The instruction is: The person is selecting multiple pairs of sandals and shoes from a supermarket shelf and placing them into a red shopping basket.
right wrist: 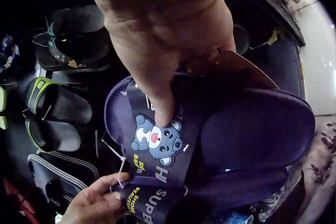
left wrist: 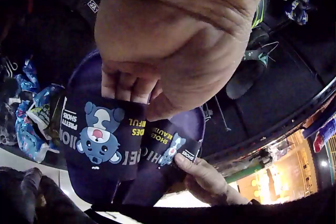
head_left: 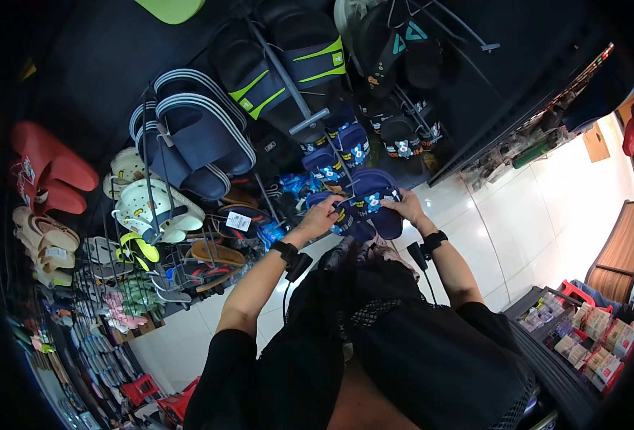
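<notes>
Left hand (head_left: 322, 216): pinching the strap of the left navy slipper (left wrist: 102, 134), fingers tucking behind its edge, thumb lying outside. Right hand (head_left: 406, 208): gripping the right navy slipper (head_left: 370, 208), thumb pressing on the strap beside the bear patch (right wrist: 157, 136). Both slippers: sitting side by side before the person, just nearer than the hanging navy slippers (head_left: 356, 148).

Risks, as judged. Left: strap possibly stretching, or the white tie (right wrist: 123, 159) snagging, should the hands be pulling apart. Right: slipper possibly dropping to the tiled floor (head_left: 546, 222), should the lone visible thumb be losing its press.

Views. Left wrist: showing the left fingers entering behind the strap, a tuck the head view is not making plain. Head: placing striped slides (head_left: 206, 132) at left, floor at right. Right wrist: showing the tie beside the left fingertips, which the left wrist view is not revealing; right fingers staying mostly hidden.
</notes>
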The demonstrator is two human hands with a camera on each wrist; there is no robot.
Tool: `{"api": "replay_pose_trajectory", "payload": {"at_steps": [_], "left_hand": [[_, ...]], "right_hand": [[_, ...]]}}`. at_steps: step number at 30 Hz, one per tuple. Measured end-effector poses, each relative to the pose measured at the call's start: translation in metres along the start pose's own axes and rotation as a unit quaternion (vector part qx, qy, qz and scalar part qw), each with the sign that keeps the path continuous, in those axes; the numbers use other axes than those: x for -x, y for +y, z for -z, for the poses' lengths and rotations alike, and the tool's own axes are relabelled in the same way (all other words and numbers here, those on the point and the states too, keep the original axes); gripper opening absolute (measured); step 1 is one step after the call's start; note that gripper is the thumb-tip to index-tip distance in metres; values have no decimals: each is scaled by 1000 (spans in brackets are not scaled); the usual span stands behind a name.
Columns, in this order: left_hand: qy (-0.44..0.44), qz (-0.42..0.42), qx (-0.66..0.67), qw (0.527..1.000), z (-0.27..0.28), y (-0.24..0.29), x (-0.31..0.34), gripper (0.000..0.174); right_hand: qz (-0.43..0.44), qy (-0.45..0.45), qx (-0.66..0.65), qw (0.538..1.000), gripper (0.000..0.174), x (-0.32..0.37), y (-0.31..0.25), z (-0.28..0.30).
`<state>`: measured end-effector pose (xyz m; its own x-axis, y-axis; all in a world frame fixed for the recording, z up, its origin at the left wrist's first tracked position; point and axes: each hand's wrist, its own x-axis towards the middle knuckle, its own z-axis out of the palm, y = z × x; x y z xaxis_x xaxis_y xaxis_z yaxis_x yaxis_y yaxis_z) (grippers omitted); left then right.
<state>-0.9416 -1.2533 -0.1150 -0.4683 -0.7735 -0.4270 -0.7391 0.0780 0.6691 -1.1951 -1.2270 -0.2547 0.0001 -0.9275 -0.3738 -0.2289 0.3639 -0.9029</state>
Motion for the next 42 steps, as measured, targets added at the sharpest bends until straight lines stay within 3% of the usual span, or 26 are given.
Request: {"api": "replay_pose_trajectory", "payload": {"at_steps": [3, 7, 12, 15, 21, 23, 26, 29, 35, 37, 39, 42], "left_hand": [[14, -1, -2, 1000, 6, 3, -11, 33], [-5, 23, -21, 1000, 12, 15, -22, 29], [4, 4, -6, 1000, 10, 10, -31, 28], [-24, 52, 33, 998, 10, 2, -37, 28], [-34, 30, 30, 999, 12, -3, -43, 27], [-23, 25, 11, 999, 10, -4, -48, 27], [-14, 23, -7, 1000, 6, -9, -53, 25], [-8, 30, -7, 1000, 13, -5, -52, 24], [23, 25, 8, 999, 30, 12, -57, 26], [39, 46, -70, 996, 34, 15, -64, 29], [57, 27, -66, 996, 33, 10, -63, 33], [61, 67, -77, 993, 33, -2, -68, 37]], "right_hand": [[59, 8, -7, 998, 52, -9, -12, 6], [74, 49, 127, 988, 54, -15, -42, 23], [60, 52, 168, 983, 62, -25, -38, 27], [74, 49, 160, 983, 65, -31, -33, 24], [46, -5, 73, 996, 60, -35, -19, 22], [8, -16, -79, 997, 52, -35, -12, 19], [53, 5, 1, 999, 47, -31, -12, 19], [75, 17, -46, 996, 50, -33, -22, 23], [102, 30, -17, 994, 56, -52, -32, 23], [18, 47, 6, 999, 60, -66, -31, 12], [18, 53, 9, 998, 62, -70, -34, 7], [-20, 50, 55, 997, 60, -75, -47, -5]]}}
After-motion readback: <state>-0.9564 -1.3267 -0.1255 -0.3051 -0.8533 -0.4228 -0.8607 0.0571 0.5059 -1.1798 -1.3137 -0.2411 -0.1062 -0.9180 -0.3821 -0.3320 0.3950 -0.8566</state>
